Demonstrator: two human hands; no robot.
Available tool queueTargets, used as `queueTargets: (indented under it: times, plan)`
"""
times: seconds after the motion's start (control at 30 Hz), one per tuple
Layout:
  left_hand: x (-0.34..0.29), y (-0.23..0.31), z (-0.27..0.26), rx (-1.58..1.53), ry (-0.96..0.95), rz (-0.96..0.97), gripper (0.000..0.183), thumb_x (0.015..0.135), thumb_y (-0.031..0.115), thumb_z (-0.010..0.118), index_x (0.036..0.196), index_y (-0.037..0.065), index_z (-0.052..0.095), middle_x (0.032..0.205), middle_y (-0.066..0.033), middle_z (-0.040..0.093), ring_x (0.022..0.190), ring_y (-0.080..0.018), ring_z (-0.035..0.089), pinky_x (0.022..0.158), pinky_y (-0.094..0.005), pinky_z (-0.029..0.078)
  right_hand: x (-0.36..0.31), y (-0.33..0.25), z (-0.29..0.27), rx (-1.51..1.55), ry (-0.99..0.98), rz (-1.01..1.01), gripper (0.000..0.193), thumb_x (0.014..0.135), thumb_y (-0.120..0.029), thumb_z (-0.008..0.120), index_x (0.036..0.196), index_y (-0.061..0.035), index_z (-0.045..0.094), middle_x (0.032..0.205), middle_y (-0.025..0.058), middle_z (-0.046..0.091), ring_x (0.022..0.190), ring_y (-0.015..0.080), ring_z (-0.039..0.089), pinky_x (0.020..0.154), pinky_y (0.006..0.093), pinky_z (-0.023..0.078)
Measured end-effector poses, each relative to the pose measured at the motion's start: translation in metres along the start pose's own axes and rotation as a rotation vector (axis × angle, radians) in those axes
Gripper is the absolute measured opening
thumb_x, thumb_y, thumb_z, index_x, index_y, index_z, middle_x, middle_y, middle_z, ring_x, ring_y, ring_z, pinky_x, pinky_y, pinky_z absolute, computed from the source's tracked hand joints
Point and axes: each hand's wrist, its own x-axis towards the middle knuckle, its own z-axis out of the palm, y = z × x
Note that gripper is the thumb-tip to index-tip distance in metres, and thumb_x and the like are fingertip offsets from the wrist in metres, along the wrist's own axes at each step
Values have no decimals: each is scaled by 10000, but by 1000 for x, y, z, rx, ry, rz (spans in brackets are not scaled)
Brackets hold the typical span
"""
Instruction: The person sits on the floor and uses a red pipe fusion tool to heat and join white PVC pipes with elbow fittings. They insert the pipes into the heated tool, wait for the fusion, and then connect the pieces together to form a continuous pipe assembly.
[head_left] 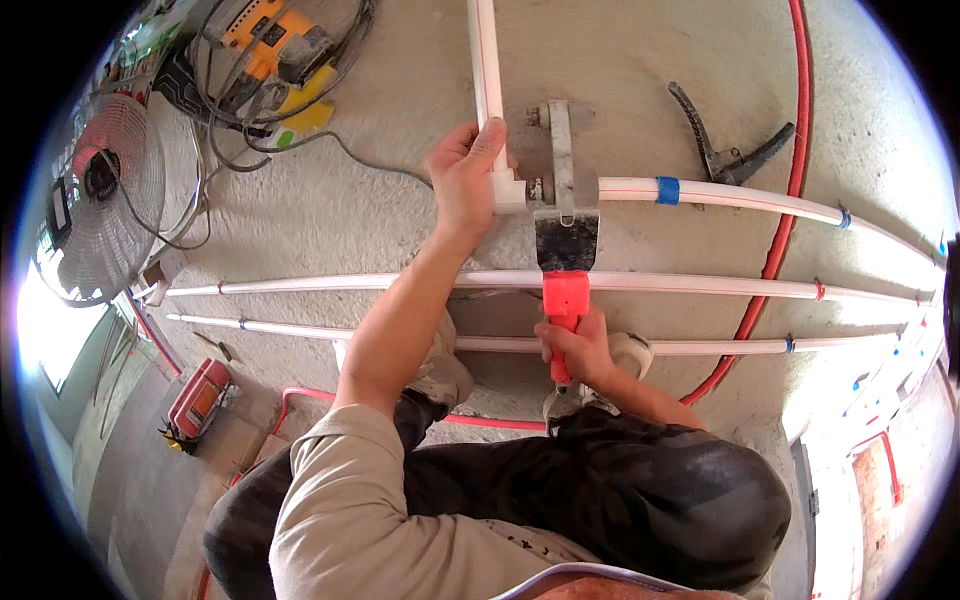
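Observation:
My left hand [465, 185] is closed around a white pipe [485, 65] with a red stripe, thumb on top, just above its white elbow fitting [510, 193]. My right hand [585, 350] grips the red handle of a pipe fusion welder [567, 292]. The welder's flat metal heating plate [562, 150] points away from me. A heating die [535, 190] on the plate's left side meets the elbow's mouth. Against the plate's right side is the end of another white pipe [630, 188], wrapped with blue tape [668, 190]; exact contact there is hidden.
Two more white pipes [700, 284] [700, 346] run across the concrete floor nearer me. A red conduit [785, 230] crosses them at right. Beyond lies a black-handled cutter-like tool [735, 165]. At left are a fan [100, 200], a yellow power tool [270, 40] with cable and a red case [200, 397].

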Motion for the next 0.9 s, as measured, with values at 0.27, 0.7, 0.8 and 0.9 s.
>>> queueTargets:
  times: [0.27,0.7,0.8,0.9]
  plan:
    - [5,1,5,76,42,43,268,952,275,655,886,18,617,657,-54,584,523,-144,550,481,-293,456,-2,2,3,-51,22,-10,245,850,-22,669,1051,-33,527,725,27,592,526,116,580,465,273,469]
    - [-7,-4,9,-4,76,23,312,1025,324,509,983,26,590,724,-52,585,574,-133,540,538,-284,478,-3,3,-4,-69,11,28,204,868,-29,672,1042,-32,565,713,27,600,536,117,572,485,277,472]
    - [-7,-6,9,1,73,47,316,1021,325,521,1002,19,595,730,-54,586,590,-129,542,545,-282,484,-3,3,-5,-53,1,28,196,877,-54,672,1024,-39,543,734,17,602,543,98,577,481,267,467]
    - [-8,-7,11,-129,83,21,295,1010,312,563,951,26,599,730,-48,604,601,-110,550,543,-265,469,-3,5,-5,-60,-44,73,198,886,-72,670,1024,-44,530,740,12,602,539,87,576,465,264,460]
